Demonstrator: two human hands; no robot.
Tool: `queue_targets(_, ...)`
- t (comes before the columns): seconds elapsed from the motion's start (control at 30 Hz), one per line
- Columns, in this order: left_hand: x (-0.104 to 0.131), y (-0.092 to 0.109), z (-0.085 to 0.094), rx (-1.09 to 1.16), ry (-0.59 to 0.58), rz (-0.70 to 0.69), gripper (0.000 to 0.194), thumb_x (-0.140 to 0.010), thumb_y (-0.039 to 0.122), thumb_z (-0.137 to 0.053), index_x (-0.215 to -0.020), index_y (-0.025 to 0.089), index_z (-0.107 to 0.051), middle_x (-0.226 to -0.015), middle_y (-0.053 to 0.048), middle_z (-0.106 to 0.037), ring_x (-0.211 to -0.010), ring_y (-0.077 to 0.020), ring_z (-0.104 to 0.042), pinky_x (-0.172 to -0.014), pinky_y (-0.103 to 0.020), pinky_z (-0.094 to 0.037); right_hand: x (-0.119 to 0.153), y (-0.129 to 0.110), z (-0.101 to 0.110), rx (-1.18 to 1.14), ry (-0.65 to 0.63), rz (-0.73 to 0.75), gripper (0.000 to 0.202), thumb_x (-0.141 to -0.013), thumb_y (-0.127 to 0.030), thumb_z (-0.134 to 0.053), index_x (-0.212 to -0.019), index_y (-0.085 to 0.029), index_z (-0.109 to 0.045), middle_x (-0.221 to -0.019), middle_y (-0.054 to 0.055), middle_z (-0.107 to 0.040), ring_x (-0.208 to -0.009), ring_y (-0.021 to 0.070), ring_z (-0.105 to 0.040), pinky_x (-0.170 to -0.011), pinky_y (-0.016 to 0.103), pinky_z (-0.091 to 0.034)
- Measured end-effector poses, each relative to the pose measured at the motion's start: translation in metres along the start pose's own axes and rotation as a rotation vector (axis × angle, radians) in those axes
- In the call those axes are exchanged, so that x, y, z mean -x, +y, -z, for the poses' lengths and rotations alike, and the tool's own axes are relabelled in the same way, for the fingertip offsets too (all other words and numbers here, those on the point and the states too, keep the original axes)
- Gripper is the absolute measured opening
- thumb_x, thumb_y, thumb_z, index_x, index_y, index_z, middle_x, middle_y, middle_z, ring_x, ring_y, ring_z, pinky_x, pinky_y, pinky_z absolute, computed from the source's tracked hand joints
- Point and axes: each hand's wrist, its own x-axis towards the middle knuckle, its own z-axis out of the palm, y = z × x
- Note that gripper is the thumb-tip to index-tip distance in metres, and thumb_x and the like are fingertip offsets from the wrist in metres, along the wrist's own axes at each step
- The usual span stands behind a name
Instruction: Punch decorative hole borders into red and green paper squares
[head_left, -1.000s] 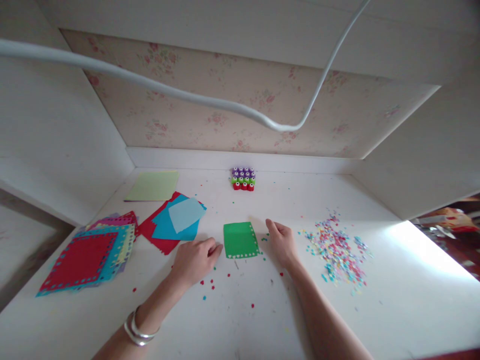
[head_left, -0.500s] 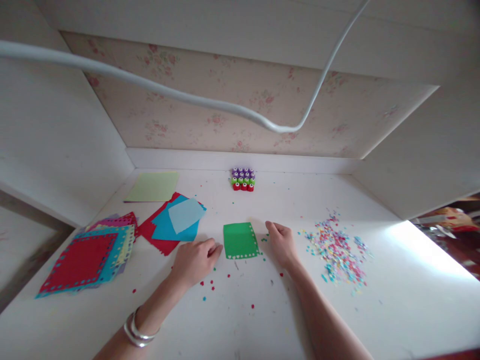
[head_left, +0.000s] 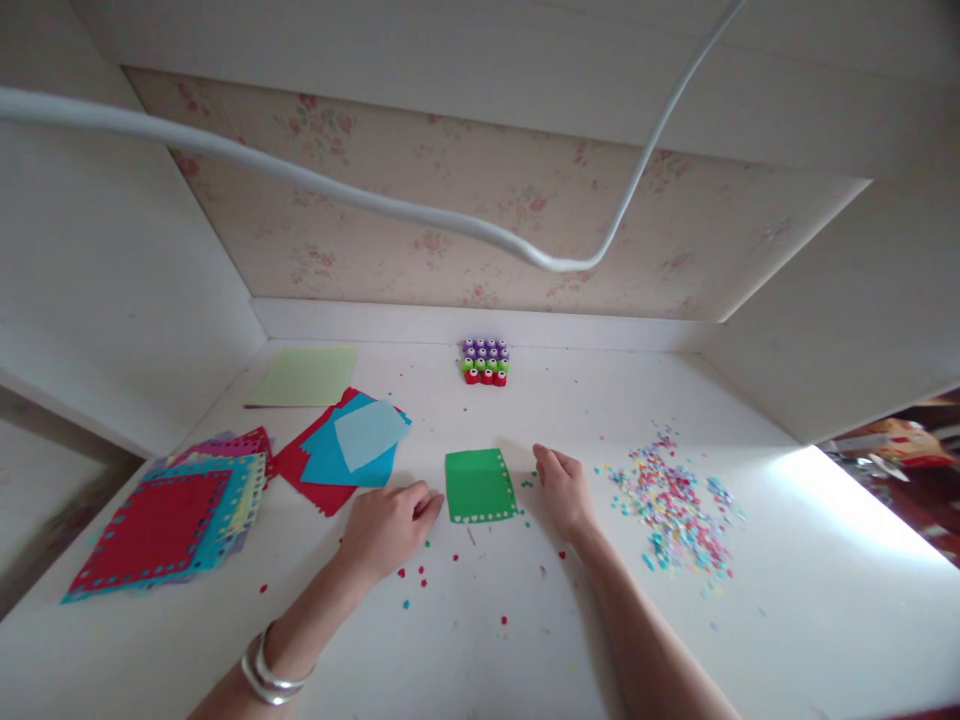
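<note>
A green paper square (head_left: 478,485) lies flat on the table, with small punched holes along its right and lower edges. My left hand (head_left: 394,525) rests as a loose fist just left of it, apart from the paper, with nothing visible in the fingers. On the other side, my right hand (head_left: 562,490) lies with curled fingers, also apart from the sheet and holding nothing that I can see. A few tiny green cut-outs (head_left: 527,484) are scattered between the paper and my right hand. Several mini craft punches (head_left: 486,362) in purple, green and red stand in rows at the back.
Punched coloured sheets (head_left: 154,525) are stacked at the left. Nearby are red and blue paper scraps (head_left: 352,445) and pale green sheets (head_left: 304,377). A heap of confetti (head_left: 675,500) spreads at the right. A white cable (head_left: 420,215) hangs across the view above the table.
</note>
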Motion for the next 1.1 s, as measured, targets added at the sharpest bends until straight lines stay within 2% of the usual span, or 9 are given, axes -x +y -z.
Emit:
queue_targets(0.53, 0.000, -0.001, 0.001, -0.005, 0.006, -0.011, 0.043, -0.097, 0.045, -0.041, -0.066, 0.021, -0.058, -0.062, 0.000, -0.069, -0.056, -0.0156, -0.062, -0.053, -0.030, -0.017, 0.005, -0.014, -0.002, -0.053, 0.047, -0.018, 0.043, -0.078, -0.052, -0.052, -0.049, -0.025, -0.035, -0.044, -0.005, -0.029, -0.043, 0.0108, -0.023, -0.042, 0.027, -0.017)
queue_targets(0.87, 0.000, 0.000, -0.001, -0.011, 0.012, -0.010, 0.042, -0.097, 0.045, -0.041, -0.066, 0.022, -0.059, -0.061, 0.000, -0.068, -0.055, -0.0160, -0.061, -0.052, -0.030, -0.019, 0.001, -0.006, 0.001, -0.061, 0.045, -0.038, 0.044, -0.080, -0.052, -0.053, -0.051, -0.024, -0.036, -0.046, -0.006, -0.029, -0.044, 0.0100, -0.023, -0.042, 0.026, -0.018)
queue_targets(1.1, 0.001, -0.001, -0.001, -0.010, 0.012, -0.014, 0.043, -0.097, 0.045, -0.040, -0.067, 0.022, -0.061, -0.062, 0.000, -0.069, -0.056, -0.0154, -0.062, -0.052, -0.029, -0.021, -0.004, 0.005, 0.004, -0.053, -0.009, -0.044, 0.050, -0.087, -0.058, -0.047, -0.053, -0.023, -0.035, -0.047, -0.007, -0.028, -0.044, 0.0098, -0.023, -0.043, 0.025, -0.020)
